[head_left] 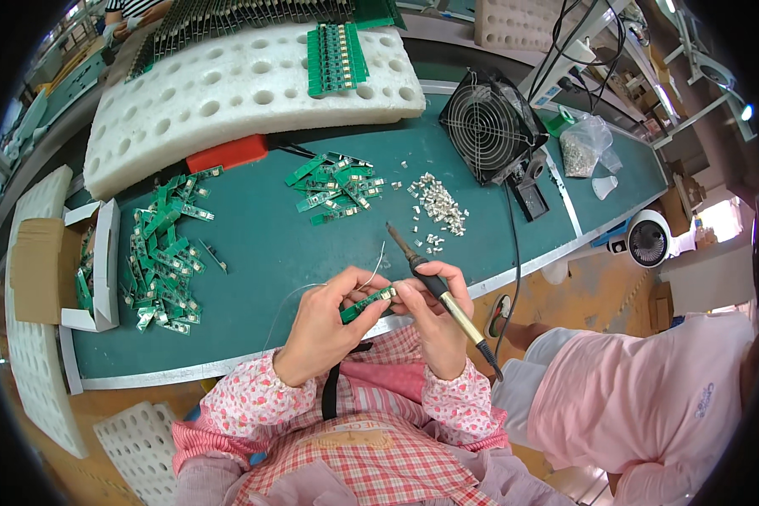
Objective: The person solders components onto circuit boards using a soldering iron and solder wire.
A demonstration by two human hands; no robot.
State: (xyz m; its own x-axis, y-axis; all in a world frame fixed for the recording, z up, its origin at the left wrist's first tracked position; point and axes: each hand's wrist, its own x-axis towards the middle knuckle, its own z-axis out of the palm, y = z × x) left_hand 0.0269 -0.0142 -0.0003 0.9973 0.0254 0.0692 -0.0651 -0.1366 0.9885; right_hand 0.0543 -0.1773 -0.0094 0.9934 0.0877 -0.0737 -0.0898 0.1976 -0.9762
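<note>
Between both hands, close to the table's front edge, is a small narrow green circuit board (365, 306). My left hand (325, 319) is closed on it, with a thin strand of solder wire (376, 268) rising from the fingers. My right hand (434, 316) is closed around a soldering iron (441, 293), whose dark tip points up and away to the left. The right fingertips also touch the board's white end. Farther out lie a small pile of green boards (337, 187) and a heap of small white connectors (439, 205).
A larger heap of boards (164, 253) lies left, beside an open white box (104, 261). White foam (228, 101) carrying boards stands at the back, near a red object (228, 155). A black fan (487, 126) and a bag of small parts (584, 148) are right. Another person (632, 388) stands at right.
</note>
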